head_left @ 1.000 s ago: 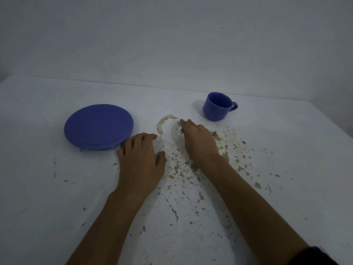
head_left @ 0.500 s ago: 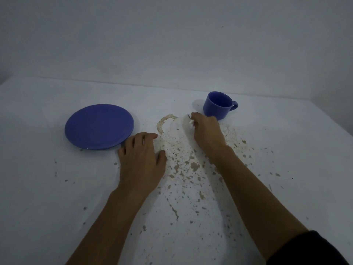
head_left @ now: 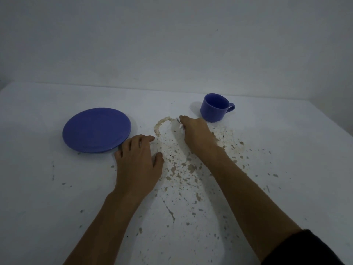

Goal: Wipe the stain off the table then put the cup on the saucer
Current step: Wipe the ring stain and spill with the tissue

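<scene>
A blue saucer (head_left: 96, 130) lies flat on the white table (head_left: 38, 188) at the left. A blue cup (head_left: 214, 108) stands upright at the back right, handle pointing right. Between them a brown ring-shaped stain (head_left: 160, 126) curves on the table, with brown specks (head_left: 183, 169) spread below it. My right hand (head_left: 196, 133) presses a small white wipe (head_left: 180, 125), mostly hidden under the fingers, just right of the ring and left of the cup. My left hand (head_left: 138, 163) rests flat on the table, fingers spread, touching the saucer's near right edge.
A plain white wall (head_left: 172, 44) rises behind the table's far edge. Brown flecks (head_left: 275, 175) scatter across the table to the right and toward me. A dark sleeve (head_left: 305, 247) covers my right upper forearm.
My right hand with the wipe swept right toward the cup and has come back left near the ring stain. My left hand has stayed put.
</scene>
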`<act>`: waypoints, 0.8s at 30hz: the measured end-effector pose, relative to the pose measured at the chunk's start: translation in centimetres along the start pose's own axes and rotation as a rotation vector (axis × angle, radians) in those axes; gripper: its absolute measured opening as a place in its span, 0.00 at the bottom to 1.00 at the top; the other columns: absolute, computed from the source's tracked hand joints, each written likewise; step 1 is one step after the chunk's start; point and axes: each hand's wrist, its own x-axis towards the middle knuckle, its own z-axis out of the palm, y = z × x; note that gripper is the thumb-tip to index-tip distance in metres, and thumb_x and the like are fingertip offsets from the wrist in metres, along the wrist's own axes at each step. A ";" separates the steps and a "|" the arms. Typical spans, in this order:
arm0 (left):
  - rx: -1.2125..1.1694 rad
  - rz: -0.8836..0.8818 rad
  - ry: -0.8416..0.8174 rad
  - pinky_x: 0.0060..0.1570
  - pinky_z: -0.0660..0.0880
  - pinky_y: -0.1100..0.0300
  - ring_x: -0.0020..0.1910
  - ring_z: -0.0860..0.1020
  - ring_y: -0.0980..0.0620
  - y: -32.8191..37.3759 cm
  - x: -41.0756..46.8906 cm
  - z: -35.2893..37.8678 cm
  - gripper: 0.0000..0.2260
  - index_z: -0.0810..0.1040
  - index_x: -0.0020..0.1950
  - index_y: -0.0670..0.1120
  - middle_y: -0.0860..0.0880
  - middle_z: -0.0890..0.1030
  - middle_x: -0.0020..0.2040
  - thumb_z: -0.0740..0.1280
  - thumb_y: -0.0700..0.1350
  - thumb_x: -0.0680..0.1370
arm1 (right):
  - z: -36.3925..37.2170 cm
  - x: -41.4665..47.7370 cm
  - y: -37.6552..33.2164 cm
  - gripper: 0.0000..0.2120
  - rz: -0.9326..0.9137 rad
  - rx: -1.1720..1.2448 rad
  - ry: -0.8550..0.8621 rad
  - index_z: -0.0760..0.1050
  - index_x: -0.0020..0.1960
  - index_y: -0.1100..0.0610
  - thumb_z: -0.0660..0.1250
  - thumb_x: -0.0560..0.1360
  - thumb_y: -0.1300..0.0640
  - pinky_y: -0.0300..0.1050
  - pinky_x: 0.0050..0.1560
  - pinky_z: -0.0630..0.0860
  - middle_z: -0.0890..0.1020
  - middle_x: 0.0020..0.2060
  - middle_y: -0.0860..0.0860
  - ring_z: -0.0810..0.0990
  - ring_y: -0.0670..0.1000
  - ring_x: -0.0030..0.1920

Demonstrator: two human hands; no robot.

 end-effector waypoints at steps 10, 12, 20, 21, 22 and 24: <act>-0.013 0.007 0.013 0.63 0.62 0.45 0.65 0.67 0.44 -0.1 0.0 0.1 0.18 0.71 0.65 0.49 0.47 0.73 0.65 0.62 0.52 0.76 | 0.6 -2.1 0.0 0.22 -0.022 0.073 0.024 0.68 0.69 0.51 0.62 0.77 0.65 0.44 0.53 0.75 0.80 0.57 0.56 0.81 0.54 0.51; -0.016 0.006 0.010 0.63 0.62 0.46 0.65 0.67 0.45 0.0 0.0 0.1 0.18 0.70 0.65 0.49 0.47 0.73 0.65 0.62 0.52 0.76 | 0.7 -1.6 0.2 0.21 0.025 0.063 0.044 0.67 0.69 0.52 0.61 0.78 0.64 0.44 0.56 0.74 0.80 0.59 0.56 0.80 0.54 0.54; -0.015 0.014 0.020 0.63 0.62 0.46 0.65 0.67 0.45 -0.1 0.0 0.1 0.18 0.71 0.65 0.49 0.47 0.73 0.64 0.63 0.52 0.76 | 0.0 -2.0 1.1 0.20 -0.121 0.049 -0.058 0.69 0.68 0.49 0.61 0.78 0.63 0.49 0.61 0.72 0.79 0.61 0.54 0.78 0.55 0.58; -0.015 0.013 0.020 0.63 0.62 0.46 0.65 0.67 0.45 -0.1 0.0 0.1 0.18 0.71 0.65 0.49 0.47 0.73 0.65 0.62 0.52 0.76 | 0.0 -1.7 1.4 0.20 -0.093 0.033 -0.030 0.69 0.68 0.50 0.61 0.78 0.63 0.47 0.61 0.72 0.79 0.61 0.54 0.78 0.55 0.58; -0.014 0.010 0.021 0.63 0.62 0.46 0.65 0.67 0.45 -0.1 0.0 0.2 0.18 0.71 0.65 0.49 0.47 0.73 0.65 0.62 0.52 0.76 | 0.2 -1.4 1.3 0.19 -0.056 0.020 0.010 0.68 0.68 0.51 0.61 0.79 0.62 0.46 0.60 0.72 0.79 0.61 0.54 0.78 0.54 0.57; -0.011 0.008 0.022 0.63 0.62 0.47 0.65 0.68 0.45 -0.1 0.0 0.2 0.18 0.71 0.65 0.48 0.47 0.73 0.65 0.62 0.52 0.77 | 0.8 -0.9 0.3 0.18 -0.002 0.031 0.096 0.69 0.68 0.53 0.62 0.78 0.61 0.46 0.57 0.74 0.80 0.58 0.55 0.80 0.54 0.54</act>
